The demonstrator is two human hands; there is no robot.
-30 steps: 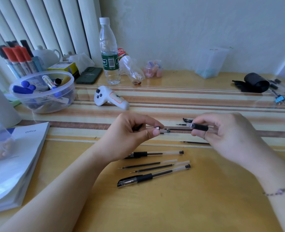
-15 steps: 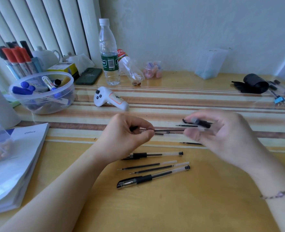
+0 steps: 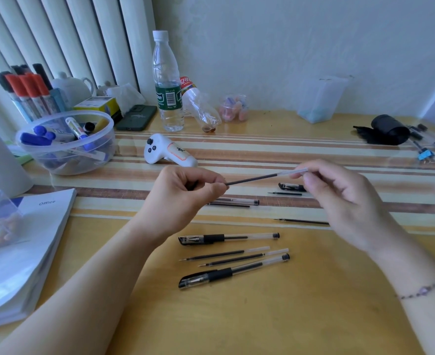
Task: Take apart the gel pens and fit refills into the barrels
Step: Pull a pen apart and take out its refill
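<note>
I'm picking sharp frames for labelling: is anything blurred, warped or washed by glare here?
Head view: the right hand is motion-blurred, the left hand and the refill between them fairly sharp; wide-angle bending bows the blinds; glare sheens the striped mat far right; the light is soft, the shadows faint.

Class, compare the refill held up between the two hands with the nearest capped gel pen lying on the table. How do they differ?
The held refill is a bare thin tube; the capped pen is thicker, with a black cap and a black grip. The held refill is up off the table, pinched by the left hand and the right hand; the capped pen lies untouched on the table. Both show dark ink inside clear plastic.
</note>
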